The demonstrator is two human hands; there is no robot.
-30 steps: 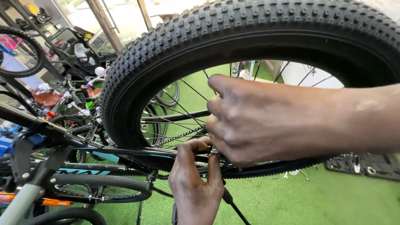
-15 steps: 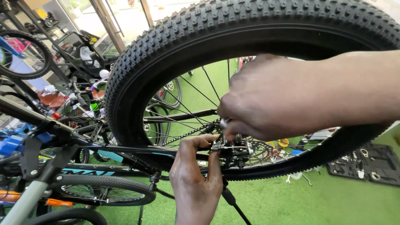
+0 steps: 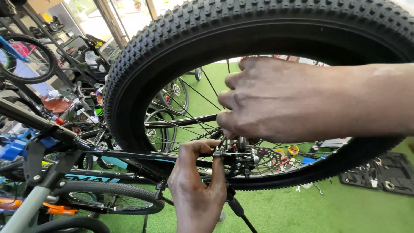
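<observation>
Green artificial turf (image 3: 302, 211) covers the floor of a bicycle workshop, with other bicycles and wheels crowded on the left and a black tool tray (image 3: 379, 172) lying on the turf at the right. Filling the view is a large black knobby tyre (image 3: 241, 26) on a spoked wheel, mounted in a dark bicycle frame (image 3: 129, 155).

Compared with a second ago, the right hand (image 3: 276, 101) has slid to the right and slightly up, so that it no longer covers the black disc brake caliper (image 3: 239, 157) and the perforated metal brake rotor (image 3: 269, 155); both now show plainly below it. The left hand (image 3: 198, 185) has hardly shifted.

The left hand comes up from below with thumb and forefinger pinched narrow on a small metal part at the caliper's left edge. The right hand reaches in from the right, fingers curled close together, their tips touching the caliper's top; whether it grips anything there, I cannot tell.
</observation>
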